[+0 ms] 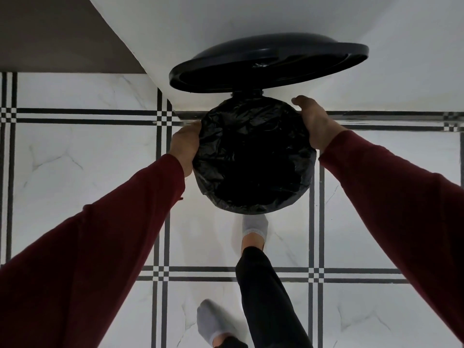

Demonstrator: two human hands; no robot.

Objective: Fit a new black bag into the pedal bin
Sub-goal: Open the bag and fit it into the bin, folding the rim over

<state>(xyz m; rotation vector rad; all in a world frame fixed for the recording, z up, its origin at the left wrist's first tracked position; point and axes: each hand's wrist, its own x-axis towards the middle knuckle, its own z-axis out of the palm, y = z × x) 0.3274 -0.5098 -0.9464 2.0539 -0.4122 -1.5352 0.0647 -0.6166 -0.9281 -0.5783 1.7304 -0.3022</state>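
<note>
Gripping the bin from both sides, the person's two hands sit on the black bag (253, 156) where it is folded over the rim. No brand, label or writing can be read on anything in view.

Both arms reach forward and down in dark red sleeves (105, 237), nearly straight, converging on the bin from 7 and 5 o'clock. The left hand (185, 146) is at 9 o'clock on the rim, knuckles up, fingers curled down over the bag's edge and hidden behind it; it is closed on the plastic. The right hand (317, 121) is at 2 o'clock, palm pressed flat against the outside of the bag, thumb lying along the rim toward 12 o'clock, fingers wrapping down the far side; whether they pinch the plastic cannot be told.

The bag lines the pedal bin (310, 183) fully, its crinkled mouth open and spread round the rim, the inside dark. At 12 o'clock the dark round lid (266, 61) stands raised on its hinge, tilted back near a white wall (251, 16).

At 6 o'clock a foot in a grey sock (254, 226) is set at the bin's base, the pedal hidden under it, with a black trouser leg (266, 297) above. A second grey-socked foot (213, 320) stands on the white tiled floor (75, 159) with black line borders.
</note>
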